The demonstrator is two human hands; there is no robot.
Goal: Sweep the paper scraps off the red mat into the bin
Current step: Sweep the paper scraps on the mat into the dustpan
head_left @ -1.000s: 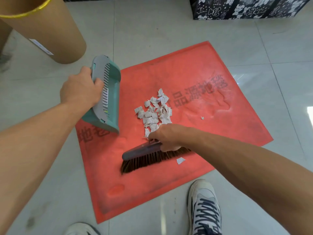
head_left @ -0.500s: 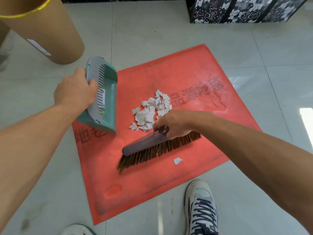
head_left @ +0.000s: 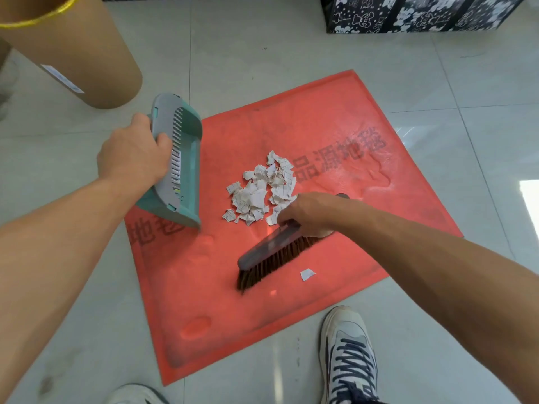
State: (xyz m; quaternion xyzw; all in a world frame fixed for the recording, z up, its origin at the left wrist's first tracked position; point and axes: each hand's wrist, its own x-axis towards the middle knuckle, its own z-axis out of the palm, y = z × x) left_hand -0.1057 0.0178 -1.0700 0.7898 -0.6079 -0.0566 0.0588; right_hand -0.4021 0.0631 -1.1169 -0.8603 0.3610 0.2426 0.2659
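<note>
I see a floor (head_left: 262, 48) of big, shiny, pale grey tiles. A black box with white cartoon pictures (head_left: 414, 13) sits at the far edge. Bright light (head_left: 529, 196) shines off the tiles.

On the mat (head_left: 335, 135) the paper scraps (head_left: 261, 189) lie heaped mid-mat, the dustpan (head_left: 182, 164) to their left; the brush (head_left: 272, 253) lies nearer (one stray scrap (head_left: 306, 274) just right of its bristles); a bin (head_left: 84, 51) stands far left, beyond the mat.
</note>
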